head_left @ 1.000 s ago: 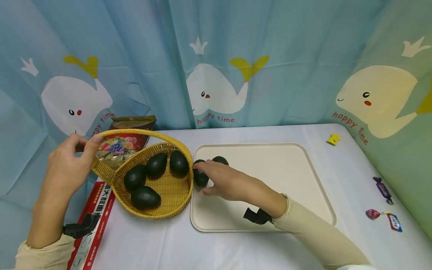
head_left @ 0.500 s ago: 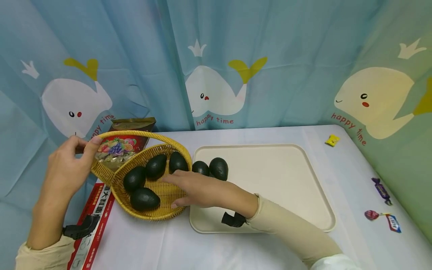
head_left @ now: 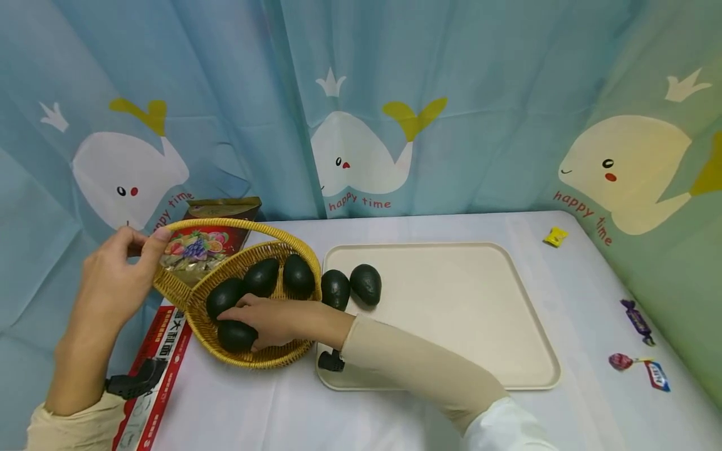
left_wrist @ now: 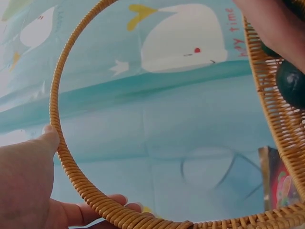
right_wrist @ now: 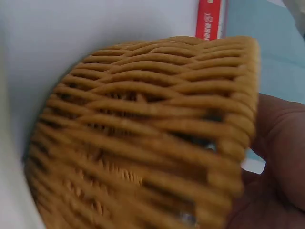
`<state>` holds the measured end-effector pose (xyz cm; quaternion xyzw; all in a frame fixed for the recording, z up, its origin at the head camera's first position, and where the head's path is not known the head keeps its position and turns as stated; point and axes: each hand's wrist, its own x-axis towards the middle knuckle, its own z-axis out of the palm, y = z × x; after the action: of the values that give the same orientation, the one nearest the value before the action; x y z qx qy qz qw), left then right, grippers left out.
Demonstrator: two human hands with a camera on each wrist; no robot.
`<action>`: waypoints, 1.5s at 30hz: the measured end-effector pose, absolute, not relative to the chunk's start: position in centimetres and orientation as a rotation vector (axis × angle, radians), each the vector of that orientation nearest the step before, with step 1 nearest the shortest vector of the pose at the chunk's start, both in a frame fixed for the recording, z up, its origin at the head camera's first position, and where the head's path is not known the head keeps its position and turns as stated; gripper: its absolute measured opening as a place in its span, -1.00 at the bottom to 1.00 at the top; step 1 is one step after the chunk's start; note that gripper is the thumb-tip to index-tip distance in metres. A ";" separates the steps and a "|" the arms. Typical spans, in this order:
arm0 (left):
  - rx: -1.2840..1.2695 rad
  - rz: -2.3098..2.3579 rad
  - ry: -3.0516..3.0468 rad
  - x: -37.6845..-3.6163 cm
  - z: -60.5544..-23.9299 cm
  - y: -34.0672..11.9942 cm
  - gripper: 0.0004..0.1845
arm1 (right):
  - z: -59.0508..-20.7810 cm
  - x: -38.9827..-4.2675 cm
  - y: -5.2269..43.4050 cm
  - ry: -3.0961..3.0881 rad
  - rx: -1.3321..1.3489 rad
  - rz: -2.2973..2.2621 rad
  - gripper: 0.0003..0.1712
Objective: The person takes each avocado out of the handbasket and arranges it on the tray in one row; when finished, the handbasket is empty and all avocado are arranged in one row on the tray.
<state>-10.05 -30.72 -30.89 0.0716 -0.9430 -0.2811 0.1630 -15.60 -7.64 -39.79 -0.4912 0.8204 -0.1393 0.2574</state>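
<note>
In the head view my left hand (head_left: 115, 279) grips the arched handle (head_left: 237, 222) of a yellow wicker basket (head_left: 282, 360), thumb on top. The left wrist view also shows the handle (left_wrist: 55, 105) between thumb and fingers. My right hand (head_left: 276, 319) reaches over the basket's rim, its fingers and thumb round the front dark green avocado (head_left: 235, 336). Several other avocados (head_left: 262, 277) lie in the basket. Two more avocados (head_left: 365, 285) rest on a cream tray (head_left: 451, 313). From the right wrist, the woven basket wall (right_wrist: 143, 109) hides the held avocado and most fingers.
A red fruit-printed bag (head_left: 197, 247) stands behind the basket, and a red-and-white box (head_left: 152, 382) lies at left. Along the table's right side are a yellow sweet (head_left: 555, 237), a purple sweet (head_left: 638, 322) and a lollipop (head_left: 622, 361). A whale-print curtain (head_left: 491, 156) hangs behind.
My right hand has moved left from the tray's avocados into the basket and taken hold of the front avocado. The two tray avocados are now uncovered. My left hand stays on the handle.
</note>
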 end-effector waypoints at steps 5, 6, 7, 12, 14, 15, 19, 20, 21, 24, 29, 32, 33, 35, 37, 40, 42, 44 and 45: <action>0.199 -0.804 -2.692 -10.1 -30.9 -30.7 -0.41 | -40.2 -15.7 -9.6 2.259 -1.289 -0.256 -0.11; 0.198 -0.802 -2.693 -10.1 -30.9 -30.7 -0.41 | -40.2 -15.7 -9.9 2.267 -1.275 -0.232 -0.11; 0.197 -0.800 -2.695 -10.1 -30.8 -30.7 -0.41 | -40.2 -15.6 -10.2 2.277 -1.263 -0.210 -0.10; 0.201 -0.803 -2.697 -10.1 -30.9 -30.7 -0.41 | -40.3 -15.2 -10.8 2.318 -1.212 -0.135 -0.06; 0.203 -0.805 -2.698 -10.1 -30.9 -30.8 -0.40 | -40.4 -15.2 -11.0 2.325 -1.201 -0.136 -0.04; 0.204 -0.805 -2.699 -10.1 -30.9 -30.8 -0.40 | -40.5 -15.1 -11.0 2.327 -1.202 -0.137 -0.04; 0.204 -0.800 -2.704 -10.2 -31.0 -30.8 -0.39 | -40.6 -15.0 -10.8 2.333 -1.221 -0.151 -0.05; 0.203 -0.801 -2.705 -10.2 -31.0 -30.8 -0.39 | -40.6 -15.0 -10.7 2.334 -1.230 -0.147 -0.06; 0.204 -0.800 -2.705 -10.2 -31.0 -30.8 -0.39 | -40.5 -15.0 -10.7 2.333 -1.237 -0.141 -0.06; 0.207 -0.805 -2.705 -10.2 -30.9 -30.9 -0.39 | -40.2 -14.7 -10.4 2.336 -1.261 -0.103 -0.07; 0.203 -0.810 -2.714 -10.2 -30.9 -30.9 -0.38 | -38.5 -14.1 -9.6 2.351 -1.323 -0.042 -0.04; 0.197 -0.816 -2.719 -10.2 -31.0 -30.9 -0.38 | -36.3 -13.5 -7.9 2.325 -1.408 -0.105 -0.03; 0.198 -0.814 -2.721 -10.1 -31.0 -30.9 -0.39 | -35.4 -13.2 -7.1 2.307 -1.447 -0.145 -0.04; 0.195 -0.819 -2.721 -10.1 -31.0 -30.9 -0.39 | -33.6 -12.5 -5.1 2.265 -1.520 -0.237 -0.04; 0.194 -0.818 -2.715 -10.0 -31.0 -30.9 -0.40 | -31.6 -11.9 -2.7 2.213 -1.579 -0.347 -0.04; 0.198 -0.817 -2.710 -10.0 -30.9 -30.9 -0.40 | -29.1 -11.3 1.4 2.160 -1.618 -0.537 -0.01; 0.205 -0.811 -2.711 -10.0 -30.9 -30.9 -0.40 | -27.9 -11.3 4.4 2.155 -1.600 -0.666 -0.01; 0.211 -0.801 -2.718 -10.0 -30.8 -30.8 -0.39 | -27.3 -11.8 7.3 2.174 -1.547 -0.808 -0.04; 0.211 -0.799 -2.720 -10.0 -30.8 -30.8 -0.38 | -27.2 -12.2 8.8 2.183 -1.488 -0.882 -0.04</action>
<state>-10.03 -30.81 -30.84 0.0733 -0.9462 -0.2779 0.1489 -12.23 8.78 -27.21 -0.5259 0.7713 -0.3117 0.1772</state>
